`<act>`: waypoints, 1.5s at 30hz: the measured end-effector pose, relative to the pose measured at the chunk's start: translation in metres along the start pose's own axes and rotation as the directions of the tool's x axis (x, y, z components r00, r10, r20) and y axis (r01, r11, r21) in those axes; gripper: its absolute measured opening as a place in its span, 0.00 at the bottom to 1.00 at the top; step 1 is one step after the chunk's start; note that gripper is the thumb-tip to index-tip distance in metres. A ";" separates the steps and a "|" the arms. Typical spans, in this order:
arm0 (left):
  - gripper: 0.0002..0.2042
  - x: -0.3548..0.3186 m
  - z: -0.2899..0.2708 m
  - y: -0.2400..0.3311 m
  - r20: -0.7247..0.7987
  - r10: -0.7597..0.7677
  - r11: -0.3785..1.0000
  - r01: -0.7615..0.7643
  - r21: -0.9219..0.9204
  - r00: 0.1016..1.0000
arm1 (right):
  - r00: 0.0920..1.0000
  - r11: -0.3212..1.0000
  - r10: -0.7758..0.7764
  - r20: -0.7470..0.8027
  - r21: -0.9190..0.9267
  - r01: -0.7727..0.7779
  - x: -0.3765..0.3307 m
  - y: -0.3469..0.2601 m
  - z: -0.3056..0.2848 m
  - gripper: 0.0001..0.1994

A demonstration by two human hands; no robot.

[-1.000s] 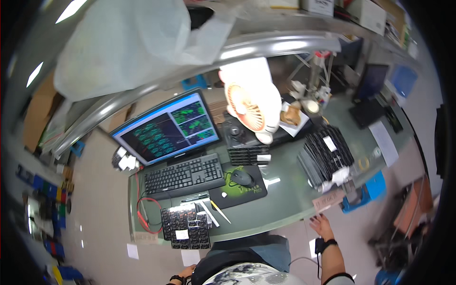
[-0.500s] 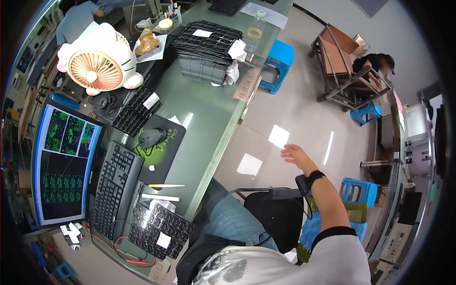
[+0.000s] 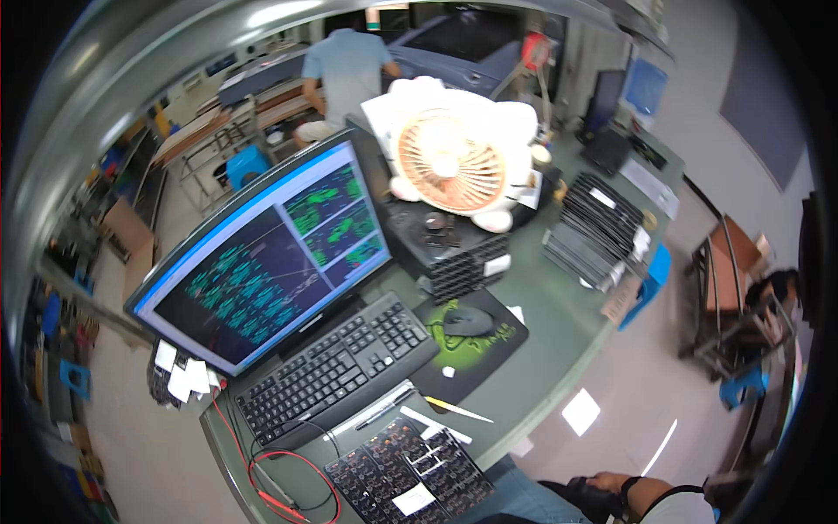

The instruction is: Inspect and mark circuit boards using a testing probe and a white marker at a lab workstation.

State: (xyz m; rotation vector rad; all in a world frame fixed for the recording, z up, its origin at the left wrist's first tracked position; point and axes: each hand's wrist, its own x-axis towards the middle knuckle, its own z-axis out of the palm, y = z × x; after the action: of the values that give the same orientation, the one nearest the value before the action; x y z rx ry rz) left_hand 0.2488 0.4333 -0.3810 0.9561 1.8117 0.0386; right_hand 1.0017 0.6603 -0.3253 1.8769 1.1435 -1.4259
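Observation:
My right hand [image 3: 604, 481] is low at the right, beyond the desk edge. It lies close to a black object [image 3: 572, 498], perhaps part of the chair; whether it grips that is unclear, because the fingers are small and blurred. A dark wristband circles that wrist. My left hand is outside the picture. On the near part of the desk lies a black panel of circuit boards [image 3: 375, 472] with a white label. Just behind it are a slim yellow pointed tool [image 3: 458, 409] and a white strip. A black keyboard [image 3: 340, 371] sits between the panel and a lit monitor [image 3: 262, 262].
A mouse [image 3: 470, 321] rests on a black and green pad [image 3: 506, 349]. Behind it stands a bright white fan [image 3: 458, 162]. Stacked black panels [image 3: 594, 231] occupy the far right desk. Red test leads [image 3: 253, 476] loop at the near left. Another person [image 3: 345, 74] stands beyond.
The view has swung left and up toward the monitor. My right hand, earlier held out over the floor with fingers spread, now appears low by the black object.

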 end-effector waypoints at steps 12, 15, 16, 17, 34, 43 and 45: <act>0.26 -0.018 0.177 -0.061 -0.099 -0.197 0.940 0.160 -0.301 0.975 | 0.963 0.924 0.220 0.154 -0.348 -0.155 -0.005 -0.107 -0.043 0.28; 0.26 -0.027 0.195 -0.067 -0.106 -0.239 0.926 0.193 -0.326 0.965 | 0.971 0.941 0.181 0.157 -0.313 -0.125 0.013 -0.109 -0.037 0.27; 0.26 -0.029 0.200 -0.069 -0.109 -0.254 0.920 0.205 -0.334 0.961 | 0.973 0.947 0.168 0.159 -0.302 -0.114 0.019 -0.111 -0.035 0.27; 0.26 -0.032 0.204 -0.070 -0.112 -0.269 0.914 0.217 -0.342 0.957 | 0.975 0.951 0.153 0.162 -0.291 -0.102 0.026 -0.114 -0.032 0.27; 0.25 -0.174 0.365 -0.005 0.032 -0.590 0.685 0.522 -0.508 0.807 | 0.968 0.978 0.054 0.243 -0.207 -0.002 0.093 -0.074 -0.051 0.22; 0.15 -0.221 0.355 0.037 -0.146 -0.525 0.761 0.386 -0.522 0.838 | 0.965 0.982 0.189 0.183 -0.058 -0.181 -0.006 -0.135 -0.070 0.19; 0.19 -0.205 0.304 0.049 -0.072 -0.723 0.465 0.408 -0.786 0.687 | 0.976 0.987 0.131 0.175 -0.118 -0.111 0.015 -0.104 -0.122 0.20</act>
State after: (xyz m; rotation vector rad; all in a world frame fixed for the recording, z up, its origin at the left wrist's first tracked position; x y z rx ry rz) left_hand 0.5487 0.2211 -0.3410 -0.3253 2.1427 0.5259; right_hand 0.9766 0.8153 -0.2923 1.6743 0.9805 -1.4072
